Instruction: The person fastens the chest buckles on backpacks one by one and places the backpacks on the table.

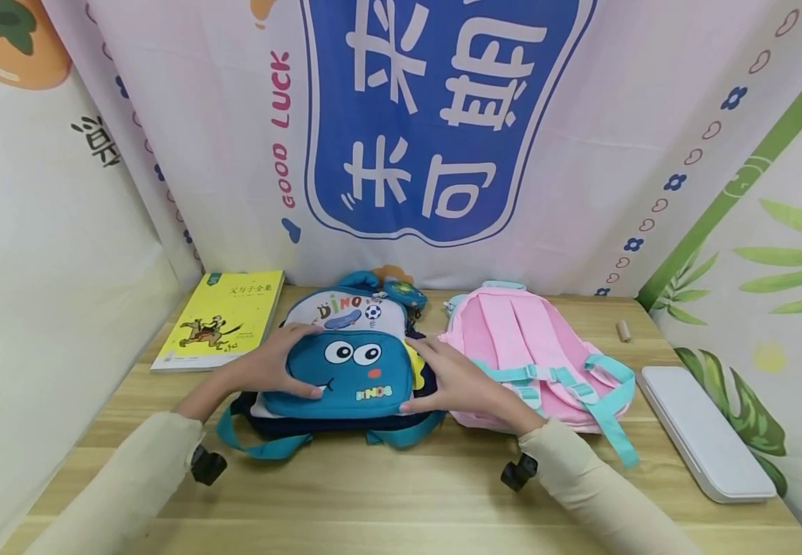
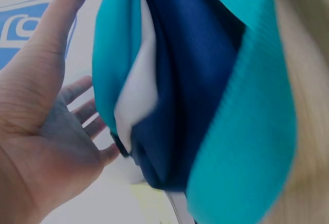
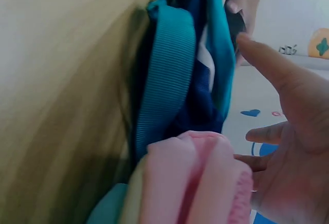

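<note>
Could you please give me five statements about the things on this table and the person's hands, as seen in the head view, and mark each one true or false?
1. The blue backpack lies between the left hand and the right hand. True.
2. The white case lies to the right of the pink backpack. True.
3. The pink backpack lies with its shoulder straps hidden underneath. False: they face up.
4. The yellow book lies to the left of the blue backpack. True.
5. The left hand grips the yellow book. False: it is at the blue backpack.
</note>
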The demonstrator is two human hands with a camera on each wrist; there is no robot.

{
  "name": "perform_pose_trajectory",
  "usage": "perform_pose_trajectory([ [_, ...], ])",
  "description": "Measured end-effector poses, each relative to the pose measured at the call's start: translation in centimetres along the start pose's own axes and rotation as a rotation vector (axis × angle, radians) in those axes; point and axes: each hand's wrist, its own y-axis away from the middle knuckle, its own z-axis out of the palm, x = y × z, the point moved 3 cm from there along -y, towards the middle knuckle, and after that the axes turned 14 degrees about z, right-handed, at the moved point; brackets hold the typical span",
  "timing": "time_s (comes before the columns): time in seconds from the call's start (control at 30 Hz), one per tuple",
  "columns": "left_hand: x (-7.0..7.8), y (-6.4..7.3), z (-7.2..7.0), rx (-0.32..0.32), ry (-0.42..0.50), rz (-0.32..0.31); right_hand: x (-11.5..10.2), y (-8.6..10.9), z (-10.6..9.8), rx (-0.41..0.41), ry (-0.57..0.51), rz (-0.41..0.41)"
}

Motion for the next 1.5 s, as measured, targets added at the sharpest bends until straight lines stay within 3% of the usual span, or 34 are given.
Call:
perform_pose_trajectory([
  [0.33,-0.5,2.2,-0.6,-0.044,0.008,-0.024,0.2,0.6,0.9,0.007,0.112,-0.005],
  [0.67,-0.4,2.4,-1.0,-0.113,-0.054,-0.040,0.9,0.8,0.8,0.099,0.178,0.012],
  [1.23,-0.3,2.0,-0.7,-0.167,-0.085,-0.100,0.9,0.7,1.3,0.048,0.123,-0.006],
  [1.5,-0.6,1.7,-0.4,-0.193,-0.076,-0.125,0.9,0.9,1.2,0.029,-0.006,0.057],
])
